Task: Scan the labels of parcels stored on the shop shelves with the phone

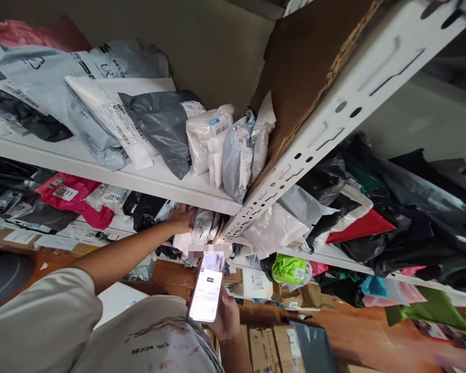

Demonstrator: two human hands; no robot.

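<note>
Two labels read clearly on the lower shelf [122,226]: "2011" on a pink bag [89,201], "2016" on a clear bag [111,197] beside it. Above, a grey mailer [112,61] shows "UR". The person's right hand [226,315] holds a lit phone [206,292] below the upper shelf's right corner; its screen text is too small to read. The left hand [181,218] reaches a white parcel [202,225] there, fingertips hidden, so one cannot tell whether it grips.
</note>
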